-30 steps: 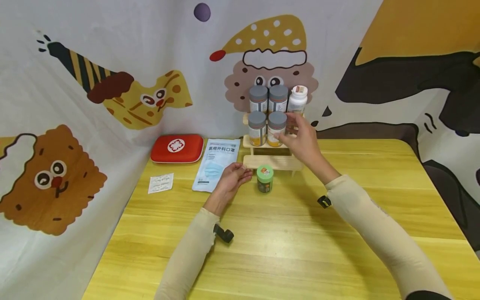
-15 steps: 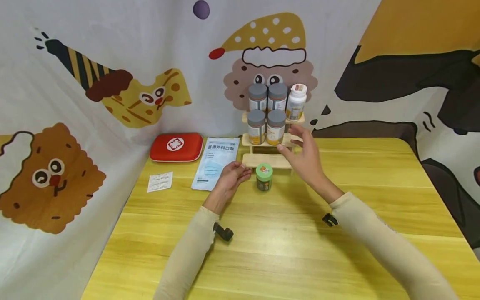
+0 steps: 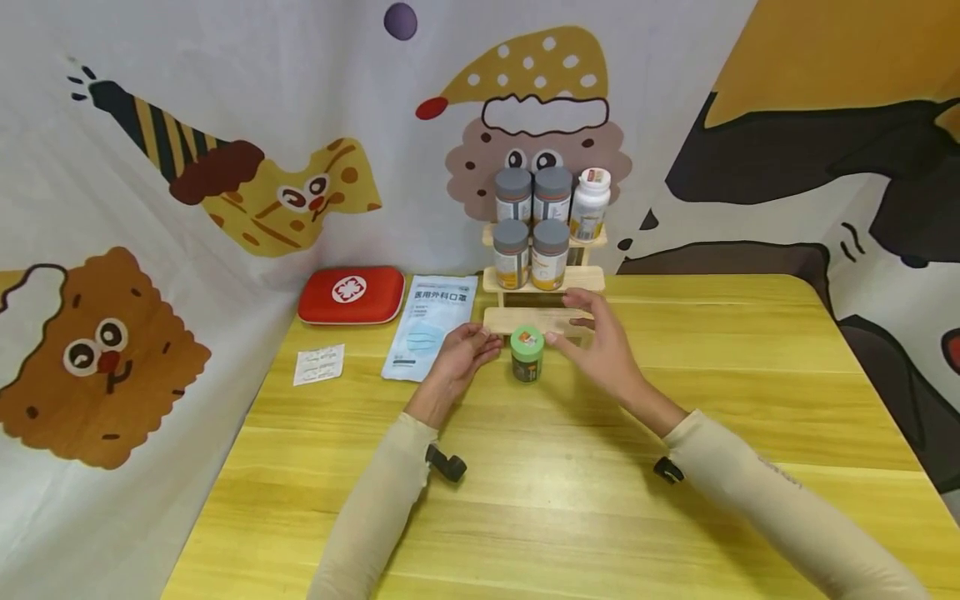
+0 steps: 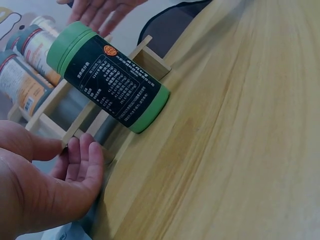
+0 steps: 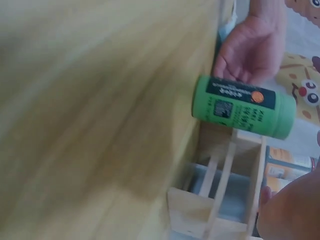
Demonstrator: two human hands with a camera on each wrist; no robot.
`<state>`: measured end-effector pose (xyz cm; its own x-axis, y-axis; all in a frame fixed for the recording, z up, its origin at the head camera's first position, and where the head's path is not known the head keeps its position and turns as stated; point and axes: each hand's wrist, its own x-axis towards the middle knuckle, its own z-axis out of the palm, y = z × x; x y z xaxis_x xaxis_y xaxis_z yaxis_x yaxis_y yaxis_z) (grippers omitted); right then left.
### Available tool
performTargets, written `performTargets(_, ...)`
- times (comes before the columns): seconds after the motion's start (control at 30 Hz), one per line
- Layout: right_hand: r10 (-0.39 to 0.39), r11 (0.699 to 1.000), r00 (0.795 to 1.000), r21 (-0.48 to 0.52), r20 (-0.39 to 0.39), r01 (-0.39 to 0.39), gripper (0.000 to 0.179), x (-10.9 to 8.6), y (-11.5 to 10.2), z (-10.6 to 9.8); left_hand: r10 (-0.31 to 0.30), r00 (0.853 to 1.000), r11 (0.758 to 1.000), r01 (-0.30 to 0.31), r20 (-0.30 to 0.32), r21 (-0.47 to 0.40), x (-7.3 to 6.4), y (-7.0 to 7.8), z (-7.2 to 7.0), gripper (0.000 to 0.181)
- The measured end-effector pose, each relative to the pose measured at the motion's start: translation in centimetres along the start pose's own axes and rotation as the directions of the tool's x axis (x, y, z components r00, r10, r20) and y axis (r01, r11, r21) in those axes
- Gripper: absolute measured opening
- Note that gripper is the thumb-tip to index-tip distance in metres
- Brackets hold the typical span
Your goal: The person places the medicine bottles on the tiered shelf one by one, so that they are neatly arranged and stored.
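My left hand (image 3: 465, 357) pinches the left end of the lowest step of a small wooden tiered rack (image 3: 498, 320) between thumb and fingers. Just in front of that step stands a green-capped bottle (image 3: 527, 354) with a dark label, upright on the table. To its right, my right hand (image 3: 600, 346) has its fingers spread and holds nothing, thumb close by the green cap. Two grey-capped bottles, one of them a white-and-orange bottle (image 3: 550, 257), stand on the middle tier. On the top tier are two more grey-capped bottles and a white bottle (image 3: 591, 204).
Left of the rack lie a blue-and-white face mask packet (image 3: 431, 325), a red zip case (image 3: 351, 295) with a white emblem, and a small pill blister pack (image 3: 318, 364). A patterned cloth (image 3: 315, 75) hangs behind the wooden table (image 3: 510, 483).
My right hand has let go of the front right grey-capped bottle on the middle tier and moved down beside the green-capped bottle. The left hand has stayed at the rack.
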<state>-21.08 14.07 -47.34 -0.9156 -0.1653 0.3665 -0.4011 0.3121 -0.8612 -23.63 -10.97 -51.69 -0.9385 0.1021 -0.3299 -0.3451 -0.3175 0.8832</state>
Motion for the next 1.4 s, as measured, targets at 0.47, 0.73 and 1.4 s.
performTargets(0.47,-0.021,0.995,0.988,-0.090,0.155,0.035,0.081,-1.0,0.7,1.5,-0.001,1.000,1.000,0.001,0.002,-0.001,0.1,-0.1,-0.1,0.007)
performTargets(0.73,-0.024,0.996,0.976,-0.080,0.215,0.042,0.080,-1.0,0.7,2.4,-0.002,1.000,1.000,0.002,-0.005,0.012,0.0,0.1,0.1,0.006)
performTargets(1.4,0.019,0.992,0.970,-0.126,0.242,0.012,0.063,-1.0,1.1,3.6,0.005,1.000,1.000,-0.005,-0.005,0.013,0.0,-0.1,-0.1,0.005)
